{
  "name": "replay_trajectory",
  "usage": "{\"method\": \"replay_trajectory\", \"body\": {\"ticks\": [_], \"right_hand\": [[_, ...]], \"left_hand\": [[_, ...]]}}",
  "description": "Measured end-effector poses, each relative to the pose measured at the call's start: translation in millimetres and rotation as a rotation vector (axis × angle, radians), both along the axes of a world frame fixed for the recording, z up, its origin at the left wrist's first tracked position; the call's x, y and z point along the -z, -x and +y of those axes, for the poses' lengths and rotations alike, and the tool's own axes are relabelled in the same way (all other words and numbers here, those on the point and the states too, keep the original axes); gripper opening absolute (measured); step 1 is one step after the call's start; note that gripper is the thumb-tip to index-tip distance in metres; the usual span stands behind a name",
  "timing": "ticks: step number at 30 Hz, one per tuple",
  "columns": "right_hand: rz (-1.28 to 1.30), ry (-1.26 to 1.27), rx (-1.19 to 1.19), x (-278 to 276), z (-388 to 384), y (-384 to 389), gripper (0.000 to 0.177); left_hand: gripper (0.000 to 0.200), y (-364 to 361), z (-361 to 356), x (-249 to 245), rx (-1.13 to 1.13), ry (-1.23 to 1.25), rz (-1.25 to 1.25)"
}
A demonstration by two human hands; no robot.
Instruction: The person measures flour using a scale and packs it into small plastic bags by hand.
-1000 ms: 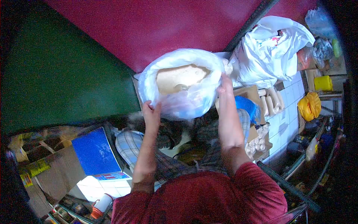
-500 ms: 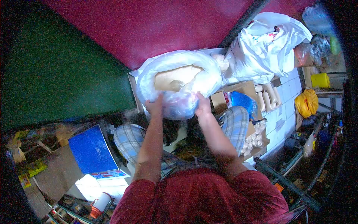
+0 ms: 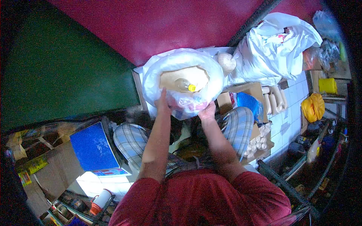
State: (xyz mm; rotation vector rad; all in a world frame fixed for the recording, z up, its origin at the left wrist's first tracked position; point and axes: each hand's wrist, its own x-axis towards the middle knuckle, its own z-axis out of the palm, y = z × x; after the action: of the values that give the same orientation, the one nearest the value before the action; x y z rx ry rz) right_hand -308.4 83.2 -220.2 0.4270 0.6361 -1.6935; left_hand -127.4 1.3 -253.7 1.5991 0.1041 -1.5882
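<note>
2 hands (image 3: pixel 163 103) (image 3: pixel 207 112), 2 lg wht bags (image 3: pixel 151 83) (image 3: pixel 271 56), 1 ylw-capped btl (image 3: pixel 183 84)

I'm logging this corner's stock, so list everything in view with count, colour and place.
Open sack: one, white, front centre
Powdery contents: one mass, cream, inside it
Bottle: one, clear with yellow cap, on the contents
Thin plastic: clear and pinkish, sack's near edge
Round bag: one, whitish, right of sack
Large sack: one, white, farther right
Long packets: several, cream, right
Small packets: several, whitish, below those
Jerrycan-like container: one, yellow, far right
Bundle: one, orange-yellow, below it
Flat panel: one, blue, left
Jug: one, white and orange, lower left
Left hand: one, sack's near-left edge
Right hand: one, near-right edge
</note>
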Motion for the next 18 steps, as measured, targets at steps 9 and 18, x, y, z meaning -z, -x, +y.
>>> {"method": "replay_trajectory", "body": {"ticks": [9, 18], "right_hand": [[0.049, -0.006, -0.234, 28.7, 15.8, -8.3, 0.047], [-0.052, 0.037, -0.226, -1.5, -2.8, -21.0, 0.047]], "left_hand": [[0.036, -14.3, -26.7, -47.9, -0.213, 0.281, -0.037], [0.046, -37.8, -64.0, -86.0, -0.297, 0.41, 0.182]]}}
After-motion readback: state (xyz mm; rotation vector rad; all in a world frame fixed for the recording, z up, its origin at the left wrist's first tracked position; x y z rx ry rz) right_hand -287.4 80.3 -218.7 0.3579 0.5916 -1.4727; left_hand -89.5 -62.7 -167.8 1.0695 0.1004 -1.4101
